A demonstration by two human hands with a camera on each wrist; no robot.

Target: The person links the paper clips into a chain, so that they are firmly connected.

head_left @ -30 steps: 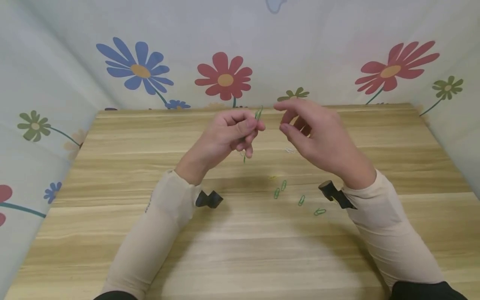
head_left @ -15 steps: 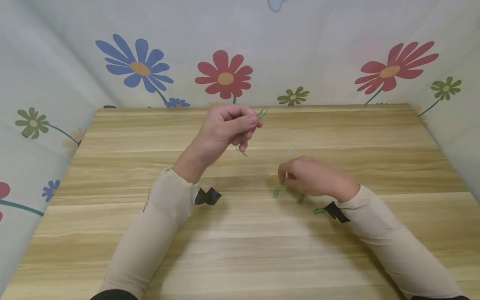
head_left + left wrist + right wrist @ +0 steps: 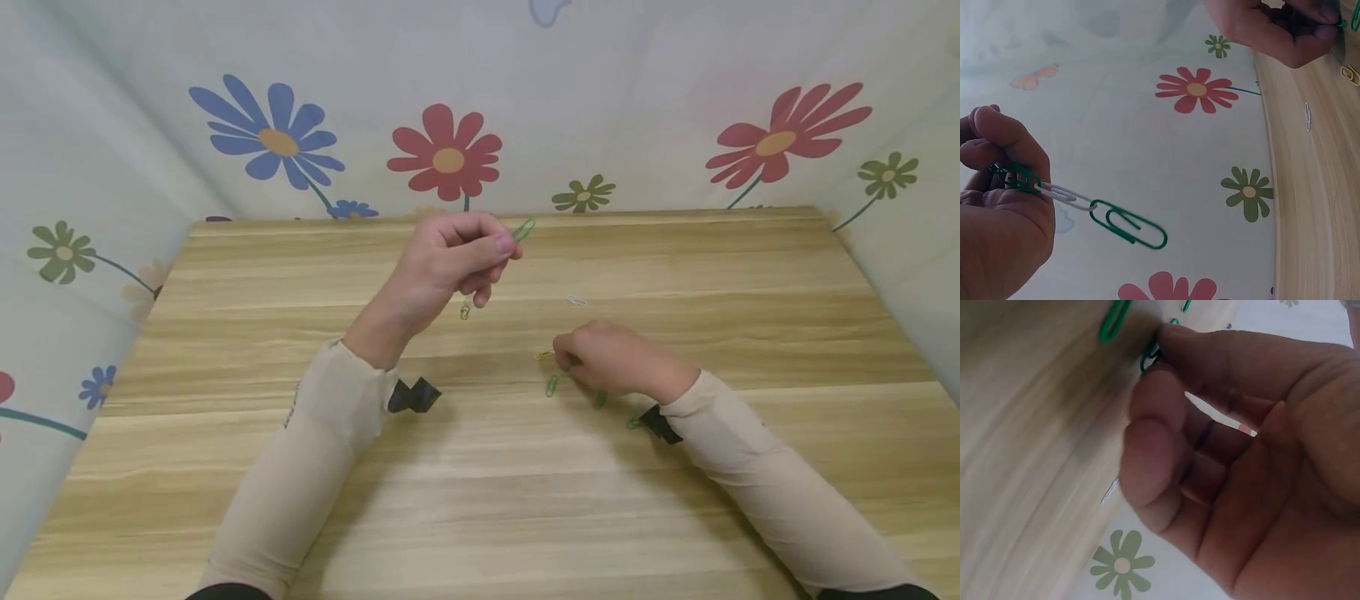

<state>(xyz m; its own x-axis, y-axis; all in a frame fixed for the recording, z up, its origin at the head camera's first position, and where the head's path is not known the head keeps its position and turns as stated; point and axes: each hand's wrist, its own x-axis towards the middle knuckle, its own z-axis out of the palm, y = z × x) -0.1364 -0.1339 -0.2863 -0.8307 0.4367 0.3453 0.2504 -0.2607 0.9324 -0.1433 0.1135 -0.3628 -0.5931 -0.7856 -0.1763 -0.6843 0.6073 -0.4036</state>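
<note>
Raised over the far part of the table, my left hand [image 3: 453, 258] pinches a green paper clip [image 3: 526, 229] between thumb and index finger. A chain of linked clips hangs from this hand; in the left wrist view a white paper clip [image 3: 1066, 195] joins to a green end clip [image 3: 1129, 225]. Part of the chain is hidden in the palm. My right hand [image 3: 618, 360] is down at the tabletop, with thumb and index fingertips closed on another green paper clip [image 3: 1149, 357], mostly covered by the fingers. A yellow paper clip [image 3: 543, 356] lies just left of those fingertips.
Loose green clips lie around the right hand: one to its front left [image 3: 552, 385], others partly under the wrist. A white clip [image 3: 577, 300] lies farther back. The wooden table [image 3: 480, 500] ends at a flowered curtain [image 3: 645, 100].
My right hand has dropped from beside the left hand to the table and taken a green paper clip between its fingertips. The left hand has stayed nearly in place, its clip turning slightly.
</note>
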